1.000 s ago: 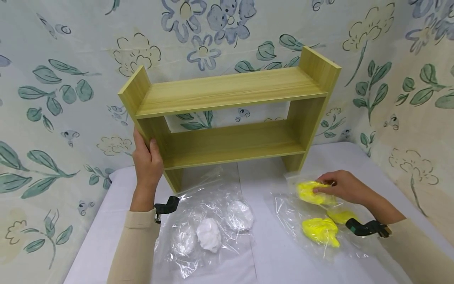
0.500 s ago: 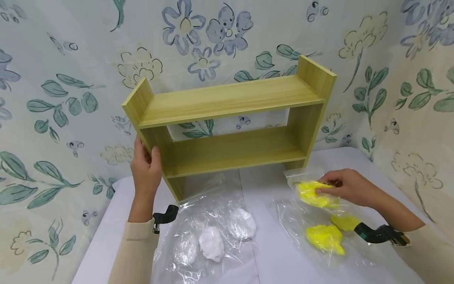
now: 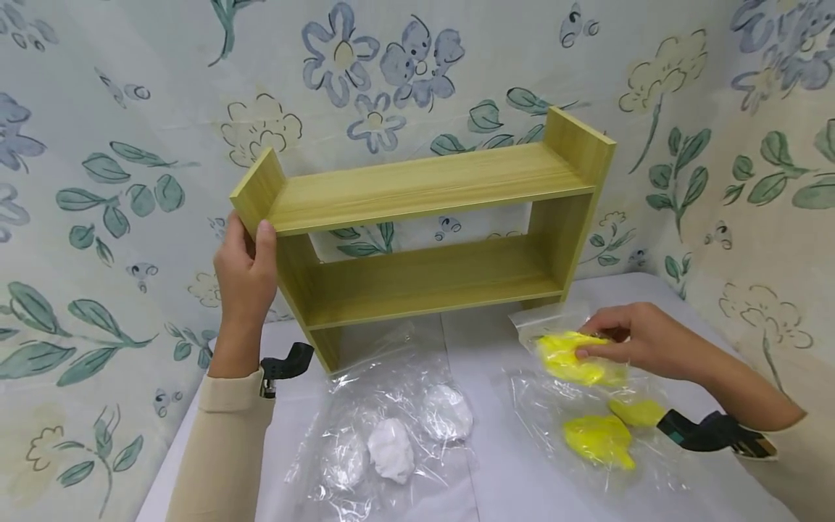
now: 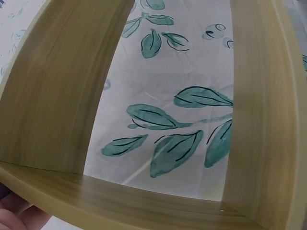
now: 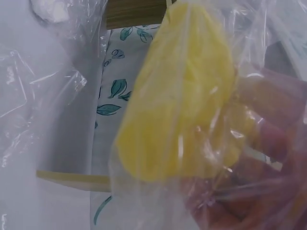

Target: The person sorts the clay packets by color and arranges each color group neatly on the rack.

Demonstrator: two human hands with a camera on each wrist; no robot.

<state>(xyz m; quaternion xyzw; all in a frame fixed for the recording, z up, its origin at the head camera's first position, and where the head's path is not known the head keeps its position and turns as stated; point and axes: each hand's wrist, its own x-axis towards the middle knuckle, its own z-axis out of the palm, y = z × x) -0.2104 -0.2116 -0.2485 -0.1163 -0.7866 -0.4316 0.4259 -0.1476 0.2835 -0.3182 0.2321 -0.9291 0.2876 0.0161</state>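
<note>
A two-tier wooden shelf (image 3: pixel 424 190) stands at the back of the table, turned at an angle. My left hand (image 3: pixel 246 279) holds its left side panel at the height of the upper board, thumb on the front edge; the other fingers are partly hidden behind the panel. In the left wrist view part of that hand (image 4: pixel 21 215) shows at the lower left. My right hand (image 3: pixel 642 341) pinches a clear plastic bag with a soft yellow lump (image 3: pixel 570 357) inside, raised above the table. The right wrist view shows the yellow lump (image 5: pixel 180 96) through the plastic.
Below the held bag lie two more bagged yellow lumps (image 3: pixel 599 440) in clear plastic. Left of them, clear bags with white lumps (image 3: pixel 391 451) lie before the shelf. A flowered cloth wall (image 3: pixel 156 87) stands close behind and at the right. White cloth (image 3: pixel 479 406) covers the table.
My left hand has slid up the shelf's side panel to the upper board. The right hand has kept its grip on the bag with the yellow lump. The head view has shifted slightly.
</note>
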